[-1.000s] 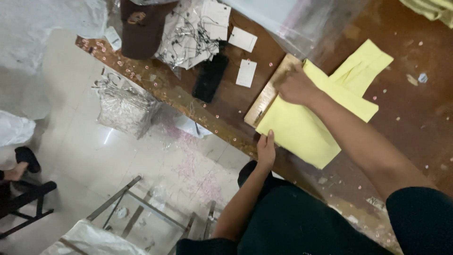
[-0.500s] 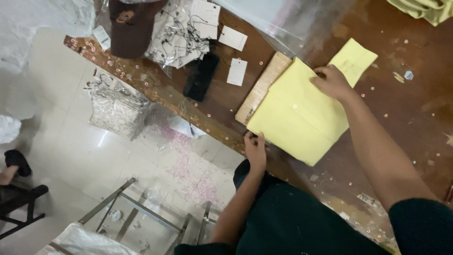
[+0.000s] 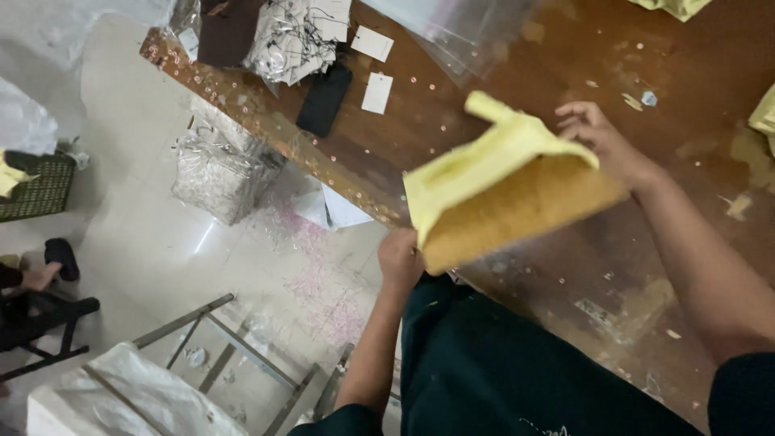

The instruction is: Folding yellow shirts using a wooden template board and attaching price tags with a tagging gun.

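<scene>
A pale yellow folded cloth (image 3: 484, 165) lies wrapped over a thin brown board (image 3: 525, 214), and both are lifted and tilted above the brown wooden table (image 3: 525, 73). My left hand (image 3: 401, 257) grips the lower corner of the board and cloth at the table's near edge. My right hand (image 3: 593, 133) holds the far upper edge of the cloth, fingers curled on it. The board's underside faces me.
White paper tags (image 3: 377, 93), a black flat item (image 3: 324, 98), a heap of stringed tags (image 3: 295, 32) and clear plastic sheeting (image 3: 452, 28) lie on the table's far end. A clear bag (image 3: 218, 173) and a metal frame (image 3: 242, 355) are on the floor below.
The cloth and board lay flat on the table before; now both hands have raised and tilted them, with the board's brown underside turned toward me.
</scene>
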